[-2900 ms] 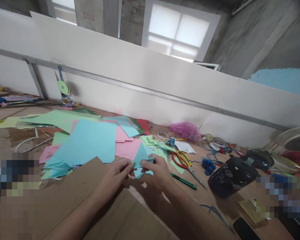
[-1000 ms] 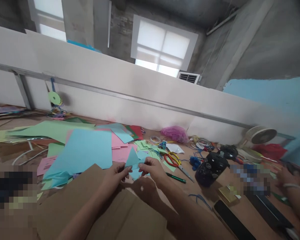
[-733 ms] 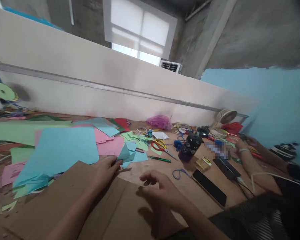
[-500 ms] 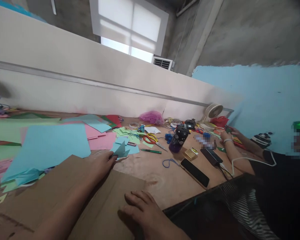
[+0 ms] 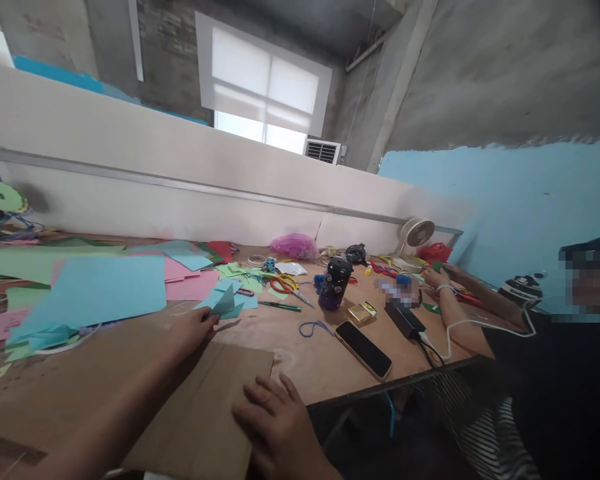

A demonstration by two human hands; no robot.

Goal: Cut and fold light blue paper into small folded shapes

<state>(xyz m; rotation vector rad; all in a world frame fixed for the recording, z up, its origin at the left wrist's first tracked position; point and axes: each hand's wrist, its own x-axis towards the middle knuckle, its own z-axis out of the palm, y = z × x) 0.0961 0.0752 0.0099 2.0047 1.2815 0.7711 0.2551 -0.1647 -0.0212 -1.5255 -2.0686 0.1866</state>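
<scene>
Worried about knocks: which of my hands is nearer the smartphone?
Right. Your right hand is left of the smartphone and nearer the camera; your left hand, holding folded blue paper, is farther left.

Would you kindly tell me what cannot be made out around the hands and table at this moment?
All in the head view:
- The near corner of the folded blue paper: hidden by the left hand's fingers.
- The right forearm: cut off by the bottom edge below the right hand.
- The green thing at the co-worker's hands: too small to identify.
- The item behind the black adapter: masked by pixelation.
</scene>
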